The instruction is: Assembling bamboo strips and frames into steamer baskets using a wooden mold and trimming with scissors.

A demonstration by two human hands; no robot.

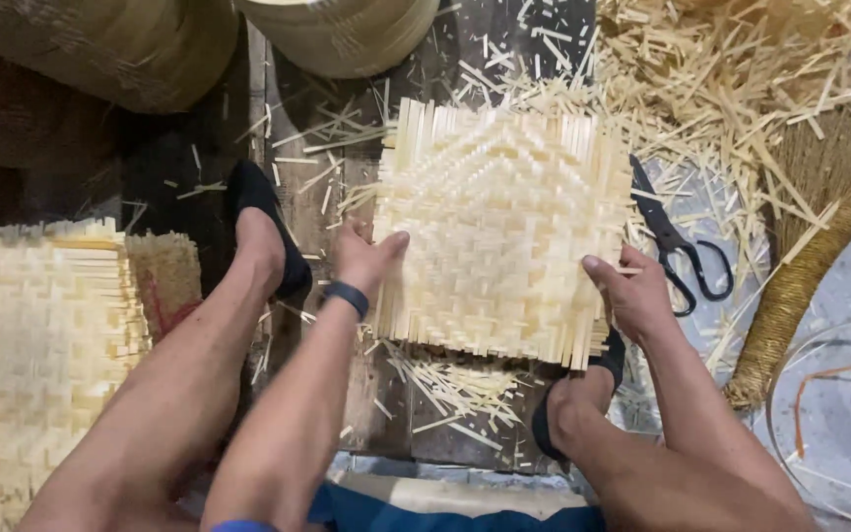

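From the head camera, I am looking down at a woven mat panel (502, 232) of pale flat strips, lying on the wooden floor boards (307, 207) between my two feet. My left hand (364, 258) is gripping its left edge, thumb pressing on top and fingers tucked underneath, so it is clamped on the panel. My right hand (630, 296) is clasping the right edge the same way, thumb on top (the fingers below are hidden).

I am judging the loose strip ends along the near edge as the risk: they are sticking out unbound, so a twist or uneven pull from either hand could slide strips out and loosen the weave. The black scissors (679, 251) are lying just beside the right hand, blades pointing away from me, and could snag the fringe.

The panel is roughly square, so no clear long axis; its herringbone ridge is pointing away from me. A stack of similar panels (36, 345) is sitting well to the left.
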